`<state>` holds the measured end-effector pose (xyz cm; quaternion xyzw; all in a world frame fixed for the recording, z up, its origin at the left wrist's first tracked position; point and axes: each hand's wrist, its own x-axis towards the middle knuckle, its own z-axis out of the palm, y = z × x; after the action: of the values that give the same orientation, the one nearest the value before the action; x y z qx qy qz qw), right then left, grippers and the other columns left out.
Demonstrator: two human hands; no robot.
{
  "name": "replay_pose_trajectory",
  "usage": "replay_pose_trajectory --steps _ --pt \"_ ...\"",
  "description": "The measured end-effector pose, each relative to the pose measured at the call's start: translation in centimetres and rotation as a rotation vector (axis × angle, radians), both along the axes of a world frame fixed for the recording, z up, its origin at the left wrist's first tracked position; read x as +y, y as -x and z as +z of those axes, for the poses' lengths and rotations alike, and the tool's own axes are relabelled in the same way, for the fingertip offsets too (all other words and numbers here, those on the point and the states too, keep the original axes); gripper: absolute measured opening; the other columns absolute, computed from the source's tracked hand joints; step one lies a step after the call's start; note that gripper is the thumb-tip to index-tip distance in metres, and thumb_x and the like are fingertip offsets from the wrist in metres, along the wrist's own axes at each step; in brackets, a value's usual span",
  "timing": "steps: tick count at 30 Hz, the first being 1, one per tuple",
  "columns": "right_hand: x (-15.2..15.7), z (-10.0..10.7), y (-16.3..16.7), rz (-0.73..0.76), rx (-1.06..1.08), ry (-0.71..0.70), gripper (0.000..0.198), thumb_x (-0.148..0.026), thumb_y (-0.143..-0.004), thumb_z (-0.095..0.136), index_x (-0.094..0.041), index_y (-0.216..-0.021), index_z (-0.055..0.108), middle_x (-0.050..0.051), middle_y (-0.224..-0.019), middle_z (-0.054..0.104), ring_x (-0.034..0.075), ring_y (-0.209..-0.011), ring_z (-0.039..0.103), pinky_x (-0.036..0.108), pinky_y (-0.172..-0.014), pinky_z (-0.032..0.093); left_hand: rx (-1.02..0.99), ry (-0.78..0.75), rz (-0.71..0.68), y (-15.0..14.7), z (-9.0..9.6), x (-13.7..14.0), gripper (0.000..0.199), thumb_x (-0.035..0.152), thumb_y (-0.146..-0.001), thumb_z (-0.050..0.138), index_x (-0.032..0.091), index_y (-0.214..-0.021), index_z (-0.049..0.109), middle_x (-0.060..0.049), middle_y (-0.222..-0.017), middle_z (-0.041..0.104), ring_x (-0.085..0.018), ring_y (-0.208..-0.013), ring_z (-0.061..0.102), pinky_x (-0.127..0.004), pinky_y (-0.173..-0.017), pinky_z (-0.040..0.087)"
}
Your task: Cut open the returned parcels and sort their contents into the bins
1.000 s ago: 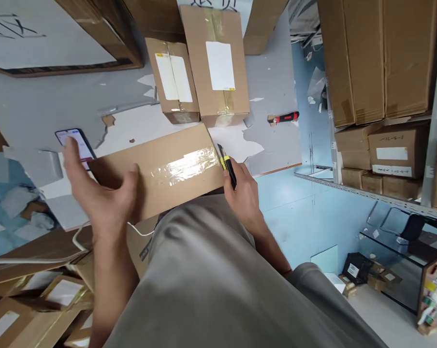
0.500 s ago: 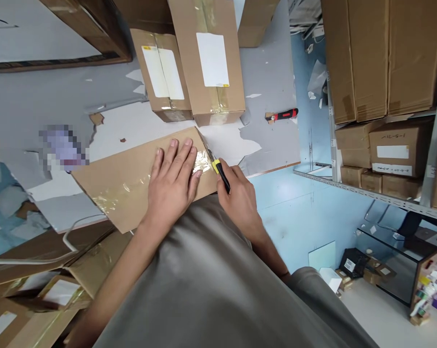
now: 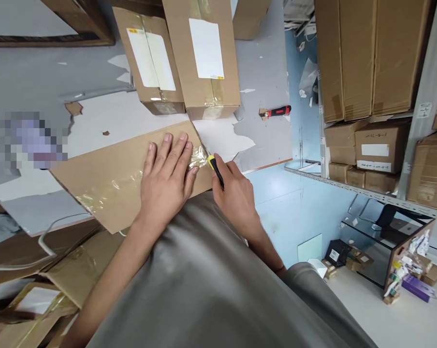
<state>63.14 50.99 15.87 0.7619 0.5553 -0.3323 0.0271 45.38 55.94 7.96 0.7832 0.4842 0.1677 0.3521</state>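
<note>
A taped cardboard box [image 3: 106, 166] lies in front of me on the table, a strip of clear tape running along its top. My left hand [image 3: 167, 176] rests flat on it with the fingers stretched out. My right hand [image 3: 236, 193] is closed around a black and yellow utility knife [image 3: 212, 165], held at the box's right end, where the tape meets the edge. The knife's tip lies against that edge, and I cannot make out how deep the blade sits.
Two labelled boxes, a smaller one [image 3: 153, 63] and a larger one [image 3: 211, 92], stand beyond. A red and black cutter [image 3: 276, 111] lies near the table's right edge. Opened cartons [image 3: 84, 261] sit at lower left. Shelving with boxes [image 3: 381, 140] rises on the right.
The knife has shifted slightly at the box's right edge, and less of its blade shows. The left hand stays flat on the box. The whole view has shifted a little.
</note>
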Motion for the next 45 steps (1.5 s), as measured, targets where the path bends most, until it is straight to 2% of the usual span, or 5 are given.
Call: replay_pose_trajectory --steps 12,27,34,39,45 --pt "-0.3 3.5 1.6 -0.003 -0.146 0.294 0.066 -0.015 -0.119 0.047 -0.02 -0.185 0.04 0.017 -0.113 0.087 0.03 -0.1 0.087 0.042 -0.091 0.068 0.005 -0.026 -0.027 -0.3 -0.2 -0.6 0.067 0.04 -0.12 0.055 0.037 -0.186 0.046 -0.006 -0.189 0.048 -0.035 -0.182 0.033 -0.069 -0.153 0.014" --pt "-0.1 3.1 0.9 0.051 -0.143 0.287 0.059 -0.013 -0.121 0.036 -0.011 -0.179 0.046 0.024 -0.122 0.088 0.031 -0.116 0.087 0.038 -0.094 0.066 0.008 -0.086 -0.016 -0.6 -1.6 -1.1 0.061 0.046 -0.127 0.042 0.034 -0.186 0.045 -0.002 -0.191 0.045 -0.03 -0.184 0.03 -0.063 -0.155 0.01" --pt "-4.3 4.0 -2.3 -0.008 0.013 0.131 0.049 -0.034 -0.125 0.045 -0.024 -0.172 0.058 0.011 -0.113 0.091 0.031 -0.1 0.088 0.035 -0.088 0.061 -0.023 -0.122 0.026 2.7 -1.6 -1.5 0.066 0.05 -0.122 0.057 0.041 -0.186 0.046 -0.004 -0.192 0.044 -0.039 -0.182 0.032 -0.068 -0.153 0.014" --pt "-2.2 -7.8 -6.4 -0.298 0.269 -0.171 0.037 -0.046 -0.126 0.043 -0.022 -0.132 0.071 0.007 -0.103 0.088 0.022 -0.081 0.082 0.032 -0.085 0.06 0.022 -0.142 0.065 6.4 -1.4 -2.5 0.058 0.053 -0.121 0.058 0.04 -0.177 0.06 -0.005 -0.188 0.05 -0.039 -0.181 0.036 -0.07 -0.151 0.02" --pt "3.5 -23.9 -4.9 -0.586 0.604 -0.017 0.016 -0.036 -0.117 0.055 -0.024 -0.11 0.061 0.007 -0.112 0.084 0.015 -0.086 0.076 0.026 -0.078 0.058 -0.026 -0.194 0.211 11.6 -1.4 -4.4 0.042 0.051 -0.121 0.063 0.045 -0.162 0.074 0.001 -0.185 0.054 -0.035 -0.179 0.041 -0.069 -0.15 0.027"
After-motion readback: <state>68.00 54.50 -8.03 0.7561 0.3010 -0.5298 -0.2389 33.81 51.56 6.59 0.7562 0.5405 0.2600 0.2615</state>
